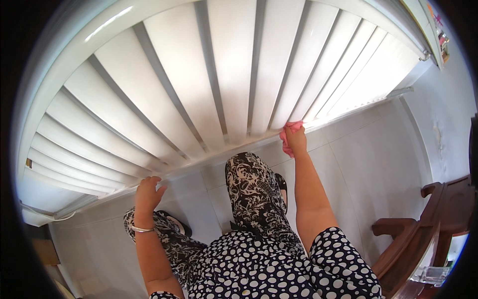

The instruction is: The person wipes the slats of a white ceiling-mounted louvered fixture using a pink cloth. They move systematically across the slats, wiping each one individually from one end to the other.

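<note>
While the big white blinds fill most of the view, a brown wooden chair stands well off to the right of them, on the pale tiled floor; nothing sits between the hands and the blinds; the right hand is closed around a pink cloth and presses it on the bottom edge of the blinds, near the middle; the left hand is open with fingers spread, holding nothing, touching the bottom edge further left; a silver bangle is on that wrist; black-and-white patterned trousers show just below the blinds.
</note>
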### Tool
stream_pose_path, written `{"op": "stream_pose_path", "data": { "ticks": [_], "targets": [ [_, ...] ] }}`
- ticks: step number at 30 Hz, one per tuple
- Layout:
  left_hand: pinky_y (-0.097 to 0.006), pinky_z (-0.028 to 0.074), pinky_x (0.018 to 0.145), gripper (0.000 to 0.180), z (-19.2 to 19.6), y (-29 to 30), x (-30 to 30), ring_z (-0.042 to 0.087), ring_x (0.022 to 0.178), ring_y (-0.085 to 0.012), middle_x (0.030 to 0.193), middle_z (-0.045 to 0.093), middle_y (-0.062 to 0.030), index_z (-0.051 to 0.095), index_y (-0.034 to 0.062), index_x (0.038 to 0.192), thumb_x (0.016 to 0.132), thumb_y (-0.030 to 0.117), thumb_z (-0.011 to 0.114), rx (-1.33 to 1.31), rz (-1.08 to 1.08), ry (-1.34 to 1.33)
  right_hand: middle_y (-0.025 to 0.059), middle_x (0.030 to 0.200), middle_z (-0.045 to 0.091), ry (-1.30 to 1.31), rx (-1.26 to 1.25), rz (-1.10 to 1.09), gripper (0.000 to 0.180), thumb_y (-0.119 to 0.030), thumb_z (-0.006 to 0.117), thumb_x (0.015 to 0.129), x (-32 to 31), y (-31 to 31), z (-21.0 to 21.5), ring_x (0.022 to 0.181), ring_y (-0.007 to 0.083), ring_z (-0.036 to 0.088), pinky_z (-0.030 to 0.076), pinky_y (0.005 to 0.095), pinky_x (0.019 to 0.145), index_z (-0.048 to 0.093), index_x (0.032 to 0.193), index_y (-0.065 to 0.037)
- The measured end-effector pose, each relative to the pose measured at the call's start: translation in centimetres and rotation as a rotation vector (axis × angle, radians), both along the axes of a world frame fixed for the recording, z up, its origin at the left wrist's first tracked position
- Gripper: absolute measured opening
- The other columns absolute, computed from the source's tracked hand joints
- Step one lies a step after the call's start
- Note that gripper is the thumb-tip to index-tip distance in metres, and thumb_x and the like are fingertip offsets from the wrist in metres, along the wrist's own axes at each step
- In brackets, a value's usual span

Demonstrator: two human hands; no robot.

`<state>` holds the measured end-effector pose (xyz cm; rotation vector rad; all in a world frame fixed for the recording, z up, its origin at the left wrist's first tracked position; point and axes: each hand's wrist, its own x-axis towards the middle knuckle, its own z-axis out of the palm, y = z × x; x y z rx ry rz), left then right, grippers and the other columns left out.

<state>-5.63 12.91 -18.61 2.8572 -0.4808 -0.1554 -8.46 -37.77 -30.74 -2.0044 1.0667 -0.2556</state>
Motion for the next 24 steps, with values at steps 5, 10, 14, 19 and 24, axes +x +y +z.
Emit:
{"op": "stream_pose_path", "data": {
  "ticks": [5,10,14,19,24],
  "targets": [
    [-0.043,0.048,0.083,0.031,0.6,0.5,-0.8,0.058,0.096,-0.0329,0.098,0.064,-0.0125,0.065,0.0067,0.1,0.077,0.025,0.072,0.062,0.054,0.008,0.0268,0.099,0.065,-0.01,0.055,0.114,0.062,-0.044,0.066,0.081,-0.6,2.7,5.6,0.088,0.0389,0.065,0.052,0.0444,0.074,0.047,0.116,0.004],
    [-0.043,0.048,0.082,0.03,0.2,0.1,-0.7,0.059,0.095,-0.0317,0.097,0.064,-0.0119,0.066,0.0073,0.099,0.077,0.026,0.073,0.087,0.034,-0.027,0.0223,0.089,0.063,-0.365,-0.395,0.149,0.051,-0.04,0.072,0.079,-0.8,2.3,9.9,0.08,0.0416,0.062,0.049,0.0459,0.066,0.05,0.102,0.0],
    [-0.041,0.048,0.079,0.028,-0.7,0.6,-0.6,0.058,0.09,-0.0308,0.093,0.063,-0.011,0.065,0.0084,0.099,0.077,0.025,0.073,0.052,0.006,-0.068,0.0193,0.093,0.059,-0.691,-0.559,0.144,0.045,-0.037,0.069,0.085,-0.6,2.7,22.6,0.083,0.0375,0.061,0.049,0.0429,0.071,0.051,0.105,-0.001],
    [-0.043,0.048,0.083,0.031,-0.4,1.0,-1.0,0.058,0.098,-0.0326,0.099,0.064,-0.0122,0.065,0.0071,0.101,0.077,0.026,0.072,0.045,0.033,-0.046,0.0248,0.108,0.052,-0.669,-0.961,0.016,0.06,-0.045,0.068,0.084,3.9,2.2,31.7,0.091,0.0439,0.06,0.051,0.0495,0.073,0.043,0.111,0.002],
    [-0.043,0.048,0.082,0.029,0.5,-0.3,-1.3,0.058,0.097,-0.0332,0.098,0.064,-0.0126,0.064,0.0064,0.101,0.078,0.022,0.071,0.022,0.016,-0.053,0.0262,0.1,0.061,-0.554,-0.822,-0.019,0.063,-0.048,0.065,0.085,4.0,1.7,29.2,0.092,0.0418,0.063,0.05,0.0459,0.078,0.04,0.107,0.006]
  ]
}}
